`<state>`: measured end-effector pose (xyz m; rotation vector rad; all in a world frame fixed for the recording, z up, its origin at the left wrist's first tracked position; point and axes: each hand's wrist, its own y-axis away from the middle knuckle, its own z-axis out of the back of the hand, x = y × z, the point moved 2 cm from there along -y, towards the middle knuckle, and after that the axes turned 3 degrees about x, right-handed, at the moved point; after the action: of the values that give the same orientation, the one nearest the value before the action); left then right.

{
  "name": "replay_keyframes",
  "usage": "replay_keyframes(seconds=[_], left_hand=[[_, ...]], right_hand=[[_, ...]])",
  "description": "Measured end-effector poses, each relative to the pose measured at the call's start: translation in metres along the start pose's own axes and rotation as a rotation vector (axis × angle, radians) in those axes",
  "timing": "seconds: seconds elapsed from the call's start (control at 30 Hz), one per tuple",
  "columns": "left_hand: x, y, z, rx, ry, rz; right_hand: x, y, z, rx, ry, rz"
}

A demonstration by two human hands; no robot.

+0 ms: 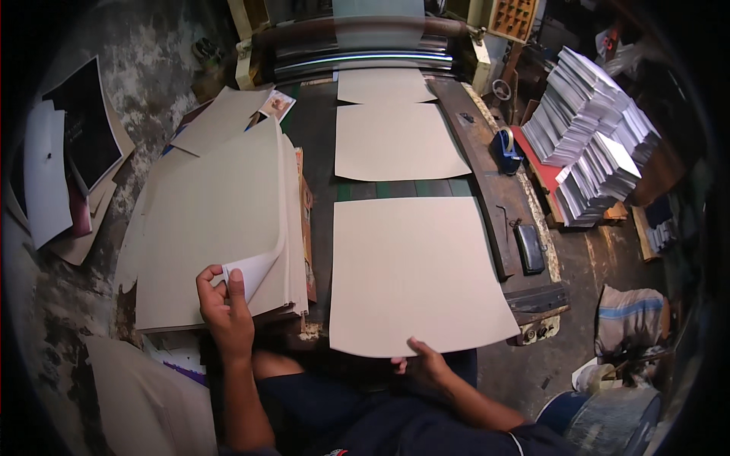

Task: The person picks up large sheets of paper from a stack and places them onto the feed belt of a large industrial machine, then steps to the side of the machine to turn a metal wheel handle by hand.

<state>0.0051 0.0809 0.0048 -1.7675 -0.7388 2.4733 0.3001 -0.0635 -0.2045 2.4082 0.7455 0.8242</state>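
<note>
My left hand (230, 315) pinches the near right corner of the top cardboard sheet (209, 205) on a tall stack. That corner is curled up, baring a white underside between thumb and fingers. At the near edge of another grey-beige cardboard sheet (414, 273), my right hand (430, 365) grips with the thumb on top and the fingers mostly hidden beneath. This sheet lies on the feed table (411, 188). Beyond it, a second sheet (399, 140) and a third (384, 85) lie in line toward the rollers (363, 58) of a machine.
Along the table's right side runs a dark curved bar (480, 182). Beside it are a blue tape dispenser (506, 150) and a black case (530, 249). Stacked white paper (574, 110) stands at right, above a sack (630, 318). Loose sheets (49, 171) lie far left.
</note>
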Motion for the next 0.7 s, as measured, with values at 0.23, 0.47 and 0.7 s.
replay_keyframes(seconds=[0.23,0.47,0.7], left_hand=[[-0.009,0.033,0.016,-0.051,-0.346,-0.258],[-0.023,0.028,0.031,0.349,-0.273,0.019],[-0.009,0.008,0.049,0.534,0.038,0.185]], right_hand=[[0.061,-0.048,-0.007,0.034,0.026,0.073],[0.097,-0.088,-0.007,0.044,0.017,0.158],[0.117,-0.129,-0.01,0.036,-0.024,0.242]])
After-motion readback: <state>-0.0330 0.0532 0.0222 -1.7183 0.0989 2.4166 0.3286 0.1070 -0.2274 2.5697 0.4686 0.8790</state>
